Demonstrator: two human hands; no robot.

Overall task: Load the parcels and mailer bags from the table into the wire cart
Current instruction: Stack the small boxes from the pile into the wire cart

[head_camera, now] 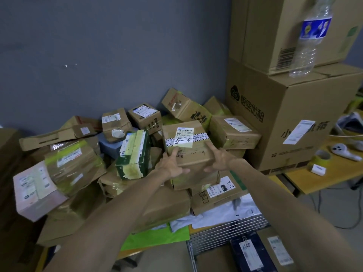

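Note:
A brown cardboard parcel (188,146) with a white label and striped tape sits on top of the pile on the table. My left hand (172,163) grips its left front corner, thumb on top. My right hand (220,158) grips its right front corner. Around it lie several taped parcels, among them a green box (133,156) and a pale pink box (37,189). White mailer bags (225,213) and a green mailer bag (157,236) lie at the front edge. The wire cart (225,230) stands at the lower right, with a dark blue parcel (251,254) and a brown one inside.
Two large cardboard boxes (284,118) are stacked at the right, a clear water bottle (308,38) on the lower one. A yellow table (334,173) to the right carries a tape roll, a white controller and cables. A grey wall stands behind the pile.

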